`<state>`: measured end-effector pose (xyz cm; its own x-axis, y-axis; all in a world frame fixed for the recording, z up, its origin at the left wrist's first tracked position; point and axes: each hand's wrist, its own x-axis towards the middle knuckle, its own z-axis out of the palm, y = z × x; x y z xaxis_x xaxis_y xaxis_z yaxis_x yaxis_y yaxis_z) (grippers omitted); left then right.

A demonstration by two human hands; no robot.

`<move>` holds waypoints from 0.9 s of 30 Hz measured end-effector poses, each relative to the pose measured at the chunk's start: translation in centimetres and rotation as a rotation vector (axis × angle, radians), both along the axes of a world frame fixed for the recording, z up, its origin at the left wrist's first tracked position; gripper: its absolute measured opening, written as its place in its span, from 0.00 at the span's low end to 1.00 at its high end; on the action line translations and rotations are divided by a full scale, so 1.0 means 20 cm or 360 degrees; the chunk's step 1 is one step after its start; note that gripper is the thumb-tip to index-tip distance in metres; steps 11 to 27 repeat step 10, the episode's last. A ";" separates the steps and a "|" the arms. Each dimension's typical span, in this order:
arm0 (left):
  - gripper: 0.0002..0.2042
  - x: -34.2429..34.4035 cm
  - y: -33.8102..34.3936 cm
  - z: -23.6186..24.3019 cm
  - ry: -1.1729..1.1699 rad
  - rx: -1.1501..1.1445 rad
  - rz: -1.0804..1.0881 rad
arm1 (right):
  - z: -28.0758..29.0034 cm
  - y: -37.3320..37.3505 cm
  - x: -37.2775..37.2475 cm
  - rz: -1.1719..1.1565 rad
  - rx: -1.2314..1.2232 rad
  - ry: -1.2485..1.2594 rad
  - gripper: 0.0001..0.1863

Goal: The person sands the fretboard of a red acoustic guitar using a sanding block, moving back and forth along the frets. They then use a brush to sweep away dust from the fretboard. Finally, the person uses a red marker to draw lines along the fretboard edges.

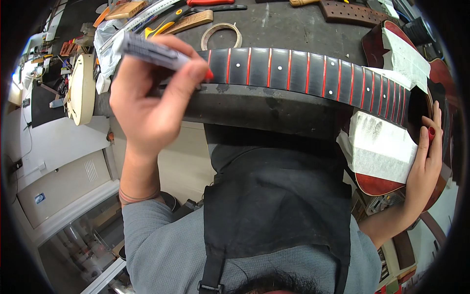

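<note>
A guitar lies across the bench, its dark fretboard (298, 73) dotted with white inlays and its frets coloured red. My left hand (149, 105) is closed around a white marker (152, 53) with a red tip, slightly blurred. The tip is by the frets at the fretboard's left end; whether it touches cannot be told. Over the guitar's red body (379, 185) at the right, my right hand (424, 164) rests beside the soundhole with a small red cap (431, 133) between its fingers. White masking paper (382, 144) covers the body on both sides of the fretboard.
Behind the neck lie a roll of tape (221, 35), a wooden block (196, 20) and yellow-handled pliers (169, 22). A brown block with holes (352, 13) sits at the back right. At the left stands a pale guitar body (81, 89).
</note>
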<state>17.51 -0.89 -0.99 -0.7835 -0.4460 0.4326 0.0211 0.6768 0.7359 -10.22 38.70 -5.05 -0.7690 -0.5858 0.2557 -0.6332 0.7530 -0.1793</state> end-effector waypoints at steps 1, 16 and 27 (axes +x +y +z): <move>0.09 -0.01 -0.05 0.00 -0.0020 -0.0027 0.0030 | 0.00 0.00 0.00 0.0009 -0.0004 -0.0001 0.17; 0.08 -0.10 -0.17 -0.05 0.0015 0.0030 0.0037 | 0.01 -0.04 0.02 0.0010 -0.0060 -0.0070 0.17; 0.08 -0.10 -0.17 -0.05 0.0015 0.0030 0.0037 | 0.01 -0.04 0.02 0.0010 -0.0060 -0.0070 0.17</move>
